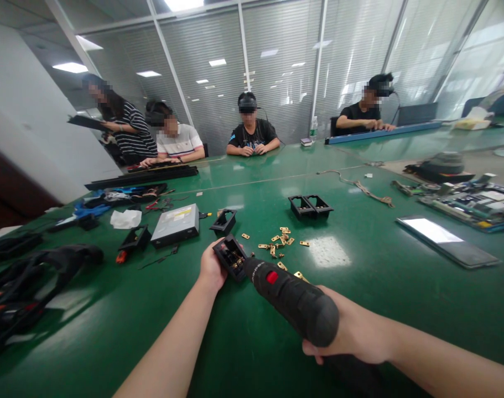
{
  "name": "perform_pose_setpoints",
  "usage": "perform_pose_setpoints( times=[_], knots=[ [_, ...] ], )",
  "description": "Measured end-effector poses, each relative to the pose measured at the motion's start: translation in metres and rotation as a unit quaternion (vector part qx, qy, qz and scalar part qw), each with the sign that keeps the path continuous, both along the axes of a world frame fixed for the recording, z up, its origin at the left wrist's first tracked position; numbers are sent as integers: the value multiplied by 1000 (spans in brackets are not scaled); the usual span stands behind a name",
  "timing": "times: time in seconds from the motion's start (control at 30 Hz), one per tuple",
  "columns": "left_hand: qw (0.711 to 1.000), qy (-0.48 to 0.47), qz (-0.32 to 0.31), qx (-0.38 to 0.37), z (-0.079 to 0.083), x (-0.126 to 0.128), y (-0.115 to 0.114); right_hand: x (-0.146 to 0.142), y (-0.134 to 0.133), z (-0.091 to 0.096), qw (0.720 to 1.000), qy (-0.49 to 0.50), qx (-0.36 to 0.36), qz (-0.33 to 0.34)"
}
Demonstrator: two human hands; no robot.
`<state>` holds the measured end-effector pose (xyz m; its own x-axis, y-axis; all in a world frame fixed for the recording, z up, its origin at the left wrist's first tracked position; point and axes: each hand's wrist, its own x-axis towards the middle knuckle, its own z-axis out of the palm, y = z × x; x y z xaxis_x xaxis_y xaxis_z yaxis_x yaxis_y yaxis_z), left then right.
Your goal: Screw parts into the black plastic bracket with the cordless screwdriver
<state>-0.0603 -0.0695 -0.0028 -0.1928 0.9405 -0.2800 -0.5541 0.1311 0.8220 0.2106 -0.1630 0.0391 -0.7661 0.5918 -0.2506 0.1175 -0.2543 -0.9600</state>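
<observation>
My left hand (212, 266) grips a black plastic socket housing (225, 255) from its left side, tilted up off the green table. Brass pieces show inside the housing. Wrapped round the handle of a black cordless drill (295, 304) with a red switch is my right hand (338, 326); its fingers are mostly hidden behind the tool. The drill's front end is at the right edge of the housing, and its tip is hidden. Just beyond lie several small brass plates and screws (282, 237). A similar black housing (223, 221) rests behind my left hand.
A double black housing (310, 206) sits farther back. To the left are a silver disc drive (176, 224), another housing (134, 240) and black straps (36, 287). On the right lie a phone-like slab (446, 243) and circuit boards (478, 202). Several people are across the table (252, 182).
</observation>
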Motion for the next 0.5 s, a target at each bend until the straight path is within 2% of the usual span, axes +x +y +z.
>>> perform_pose_setpoints(
  times=[0.17,0.5],
  knots=[
    [1000,8,1,18,-1,0,1,-1,0,0,1000,3,0,6],
    [1000,4,9,7,-1,-1,1,-1,0,2,1000,12,1,1]
  ],
)
